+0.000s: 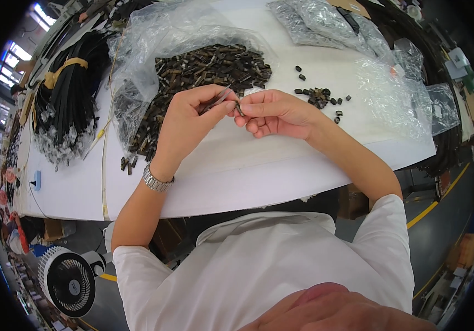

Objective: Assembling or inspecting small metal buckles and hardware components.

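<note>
My left hand (191,115), with a metal watch (157,180) on its wrist, is closed in a pinch in front of the pile. A thin, grey, pointed metal tool (224,92) sticks up between its thumb and forefinger; its kind is unclear. Against those fingertips, my right hand (279,113) pinches a small dark brown piece (239,108). Just beyond, a big heap of small flat dark brown pieces (215,65) spills from a clear plastic bag (154,33). To the right of my right hand lies a loose group of small dark ring-like pieces (319,97).
A tied bundle of black straps (65,94) with plastic-wrapped ends lies at the left, beside a yellow-handled pointed tool (101,133). Clear plastic bags (394,91) cover the table's far right. A white fan (71,281) stands below the left edge of the white table (215,185).
</note>
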The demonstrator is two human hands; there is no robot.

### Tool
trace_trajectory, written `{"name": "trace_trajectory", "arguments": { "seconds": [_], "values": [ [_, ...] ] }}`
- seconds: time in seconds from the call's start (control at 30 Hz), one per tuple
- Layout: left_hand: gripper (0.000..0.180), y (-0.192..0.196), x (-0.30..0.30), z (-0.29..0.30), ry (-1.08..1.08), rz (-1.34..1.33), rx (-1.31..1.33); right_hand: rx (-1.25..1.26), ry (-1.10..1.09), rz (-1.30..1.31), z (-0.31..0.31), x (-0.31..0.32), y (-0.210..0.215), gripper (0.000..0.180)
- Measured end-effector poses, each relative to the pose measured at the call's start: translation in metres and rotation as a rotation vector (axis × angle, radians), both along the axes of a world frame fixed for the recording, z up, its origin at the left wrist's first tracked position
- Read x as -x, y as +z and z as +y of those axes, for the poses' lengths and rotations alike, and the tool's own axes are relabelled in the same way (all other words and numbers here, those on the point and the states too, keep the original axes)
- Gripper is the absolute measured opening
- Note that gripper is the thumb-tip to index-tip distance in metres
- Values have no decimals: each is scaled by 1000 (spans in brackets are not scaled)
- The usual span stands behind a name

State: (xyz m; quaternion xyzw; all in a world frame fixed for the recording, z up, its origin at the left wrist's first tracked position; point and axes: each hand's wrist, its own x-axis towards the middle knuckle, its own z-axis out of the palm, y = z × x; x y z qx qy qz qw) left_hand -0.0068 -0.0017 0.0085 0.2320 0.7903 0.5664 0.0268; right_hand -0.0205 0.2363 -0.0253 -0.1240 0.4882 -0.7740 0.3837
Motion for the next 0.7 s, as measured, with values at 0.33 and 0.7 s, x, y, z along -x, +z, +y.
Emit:
{"name": "trace_trajectory", "arguments": {
  "seconds": [0.33, 0.7],
  "values": [
    [13, 2, -6, 8, 67, -136, -81, 33, -179, 54, -7, -10, 2, 22],
    [15, 0, -5, 6, 41, -267, -242, 114, -204, 83, -11, -12, -3, 21]
  ]
}}
